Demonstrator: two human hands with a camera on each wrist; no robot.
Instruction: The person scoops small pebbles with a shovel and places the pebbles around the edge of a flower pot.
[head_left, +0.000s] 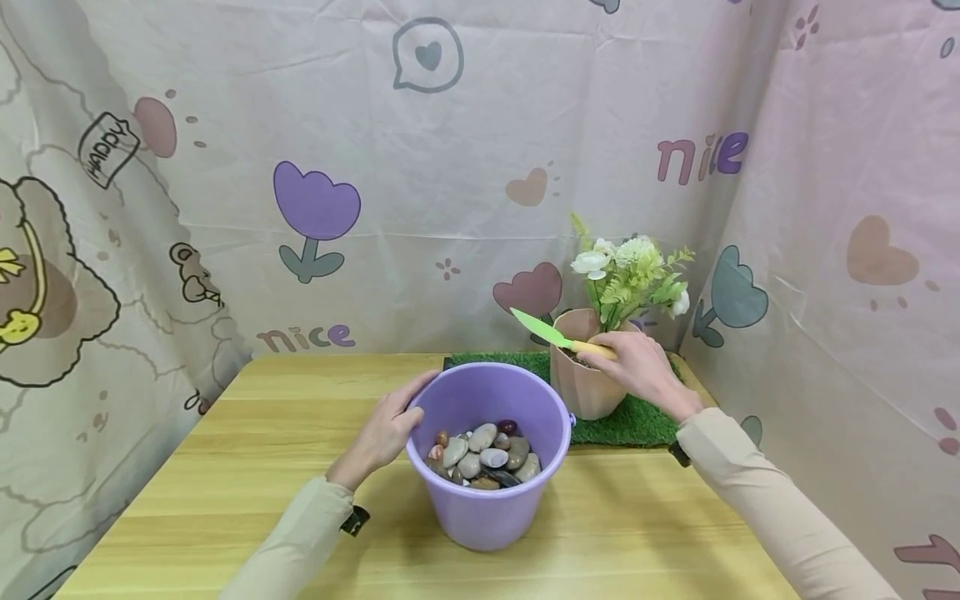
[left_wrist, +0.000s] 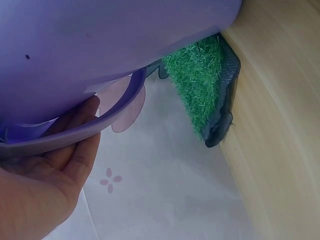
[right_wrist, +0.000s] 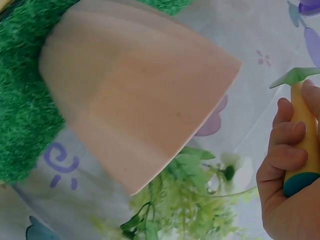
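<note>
My left hand [head_left: 384, 430] grips the left rim of a purple bucket [head_left: 489, 518] standing on the table. In the left wrist view its fingers [left_wrist: 75, 155] pass behind the bucket's handle [left_wrist: 112, 111]. Smooth stones [head_left: 480, 457] in grey, brown and white lie inside the bucket. My right hand [head_left: 643, 367] holds a small trowel [head_left: 542, 327] by its yellow handle, the green blade pointing left. Beneath the trowel is a pinkish flower pot [head_left: 588, 392]; dark material shows inside it. White flowers and green leaves [head_left: 633, 271] rise from the pot.
The pot stands on a green artificial grass mat [head_left: 637, 427] at the back right of the wooden table [head_left: 300, 433], behind and right of the bucket. Patterned cloth [head_left: 450, 208] hangs along the back and both sides.
</note>
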